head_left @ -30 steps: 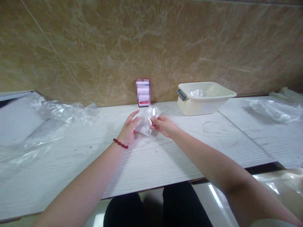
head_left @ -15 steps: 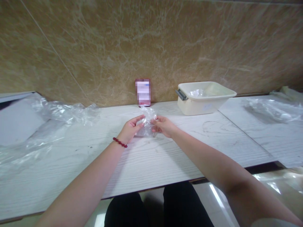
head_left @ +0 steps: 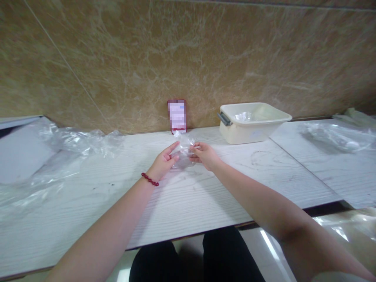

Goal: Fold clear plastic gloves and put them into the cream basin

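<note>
A small crumpled clear plastic bag [head_left: 183, 154] is between my two hands, just above or on the white wood-grain table. My left hand [head_left: 163, 161], with a dark red bead bracelet [head_left: 150, 179] at the wrist, holds the bag's left side; its thumb and forefinger are spaced apart along the film. At the right side, my right hand [head_left: 205, 156] pinches the bag between thumb and fingers. Whatever the bag contains, if anything, I cannot make out. Right behind the bag, a phone [head_left: 177, 116] with a blurred-out screen leans upright against the wall.
A cream plastic bin [head_left: 246, 131] with a grey handle stands at the back right, some clear plastic inside. Loose clear plastic [head_left: 88, 141] lies at the left near a white box [head_left: 26, 150]. More plastic film [head_left: 343, 137] is at the far right. A brown marbled wall [head_left: 188, 51] rises behind.
My left thumb and forefinger have spread further apart along the bag. The bag's film has shifted slightly and looks flatter. My right hand has barely moved.
</note>
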The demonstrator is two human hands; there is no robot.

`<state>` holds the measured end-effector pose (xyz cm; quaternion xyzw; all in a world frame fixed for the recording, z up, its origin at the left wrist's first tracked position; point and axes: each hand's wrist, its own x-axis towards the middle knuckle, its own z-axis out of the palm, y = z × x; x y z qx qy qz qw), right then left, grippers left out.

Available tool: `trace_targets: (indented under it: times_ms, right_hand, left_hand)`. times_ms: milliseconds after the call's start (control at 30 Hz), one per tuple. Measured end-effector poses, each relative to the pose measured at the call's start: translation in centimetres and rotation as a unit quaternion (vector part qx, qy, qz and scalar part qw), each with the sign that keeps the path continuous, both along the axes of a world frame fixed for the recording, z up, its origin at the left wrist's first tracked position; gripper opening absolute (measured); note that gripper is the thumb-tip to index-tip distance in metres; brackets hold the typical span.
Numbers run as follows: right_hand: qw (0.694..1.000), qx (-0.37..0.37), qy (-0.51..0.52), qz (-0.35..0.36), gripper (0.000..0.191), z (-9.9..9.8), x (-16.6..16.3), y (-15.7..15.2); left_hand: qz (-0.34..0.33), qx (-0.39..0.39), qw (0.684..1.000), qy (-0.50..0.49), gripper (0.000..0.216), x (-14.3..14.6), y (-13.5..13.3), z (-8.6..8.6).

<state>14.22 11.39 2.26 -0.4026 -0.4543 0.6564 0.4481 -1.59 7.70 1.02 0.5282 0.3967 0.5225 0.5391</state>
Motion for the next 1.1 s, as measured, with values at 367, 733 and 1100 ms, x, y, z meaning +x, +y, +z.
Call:
trace_targets:
  times_ms: [367, 733, 1100]
  right_hand:
    - [0.999, 0.025, -0.046, -0.003, 0.02, -0.7, 0.3, 0.4]
    - [0.995, 0.056, -0.069, -0.051, 0.023, -1.1, 0.2, 1.0]
    - [0.98, 0.135, -0.128, -0.077, 0.019, 0.1, 0.8, 1.8]
  left_hand:
    - [-0.01, -0.024, 0.989, -0.146, 0.042, -0.6, 0.3, 0.6]
    - [0.009, -0.062, 0.987, -0.148, 0.042, -1.1, 0.6, 0.6]
    - [0.022, -0.037, 0.986, -0.163, 0.039, -1.0, 0.6, 0.9]
